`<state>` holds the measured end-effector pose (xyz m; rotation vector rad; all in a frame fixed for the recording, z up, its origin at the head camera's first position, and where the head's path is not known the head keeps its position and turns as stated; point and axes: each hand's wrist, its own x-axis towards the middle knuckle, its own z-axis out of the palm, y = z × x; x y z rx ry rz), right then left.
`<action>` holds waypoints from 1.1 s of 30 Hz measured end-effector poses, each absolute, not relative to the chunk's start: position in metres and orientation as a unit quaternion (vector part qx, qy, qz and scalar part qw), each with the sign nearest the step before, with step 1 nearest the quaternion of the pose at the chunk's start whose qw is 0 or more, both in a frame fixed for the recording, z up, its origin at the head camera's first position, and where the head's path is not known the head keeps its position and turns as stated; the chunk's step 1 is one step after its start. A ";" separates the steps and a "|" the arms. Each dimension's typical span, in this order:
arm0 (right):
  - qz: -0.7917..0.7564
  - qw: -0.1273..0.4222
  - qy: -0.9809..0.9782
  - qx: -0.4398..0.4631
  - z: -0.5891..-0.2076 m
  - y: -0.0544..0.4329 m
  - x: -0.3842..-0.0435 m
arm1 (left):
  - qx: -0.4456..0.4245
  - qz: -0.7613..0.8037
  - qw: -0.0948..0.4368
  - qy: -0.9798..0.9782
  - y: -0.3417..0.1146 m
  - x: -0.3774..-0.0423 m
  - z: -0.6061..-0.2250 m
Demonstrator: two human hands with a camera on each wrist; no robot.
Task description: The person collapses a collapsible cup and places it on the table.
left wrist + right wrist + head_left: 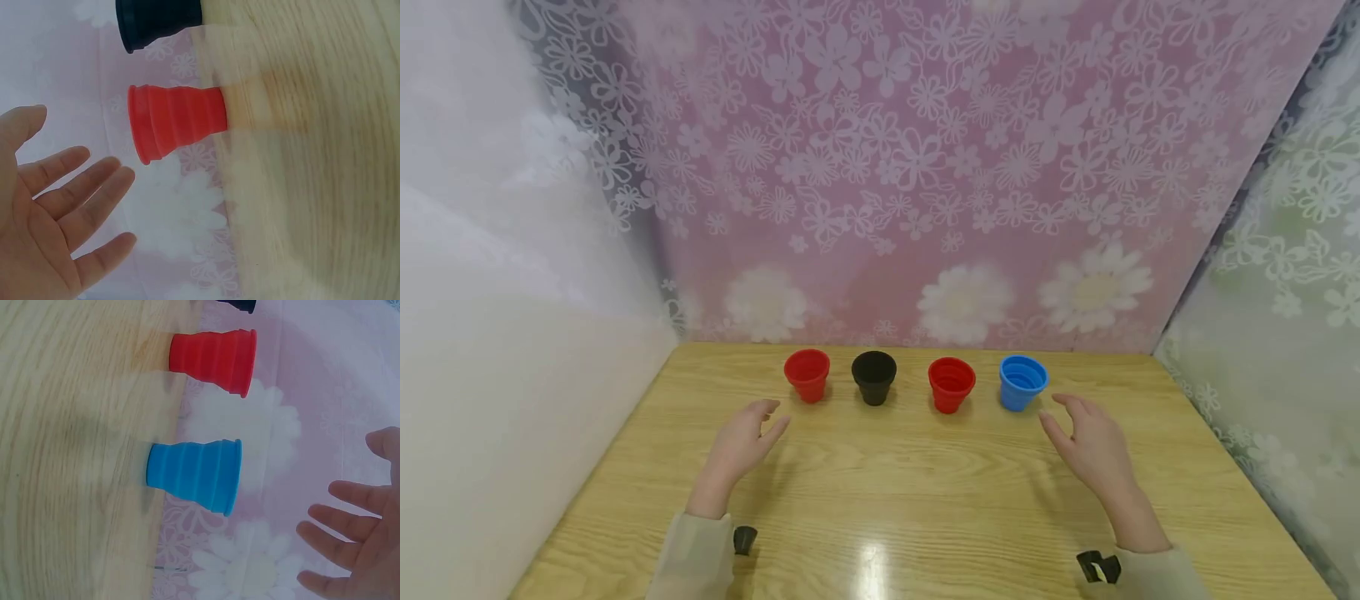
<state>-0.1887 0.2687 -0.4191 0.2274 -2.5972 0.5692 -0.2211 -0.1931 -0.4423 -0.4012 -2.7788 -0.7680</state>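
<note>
Several ribbed cups stand upright, mouths up, in a row near the table's back edge. From left to right they are a red cup point(808, 379), a black cup point(874, 382), a second red cup point(950, 388) and a blue cup point(1017, 387). My left hand point(740, 446), fingers spread and holding nothing, hovers just in front and left of the first red cup point(178, 119). On the other side my right hand point(1093, 446) hangs in the air near the blue cup point(195, 472), also with spread fingers and nothing in them. Neither hand touches a cup.
The wooden table point(880, 492) reaches back to a pink curtain point(865, 217) with white flowers. A pale wall point(535, 333) bounds the left side, and a flowered curtain point(1277, 333) the right. Dark straps point(744, 540) show at both wrists.
</note>
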 end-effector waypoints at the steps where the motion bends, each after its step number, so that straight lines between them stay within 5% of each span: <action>1: 0.210 0.235 -0.945 0.081 -0.420 0.269 -0.188 | -0.135 -0.266 0.110 -0.948 -0.193 -0.221 -0.442; 33: 0.296 0.176 -0.930 0.129 -0.432 0.196 -0.212 | -0.113 -0.303 0.106 -0.940 -0.194 -0.224 -0.452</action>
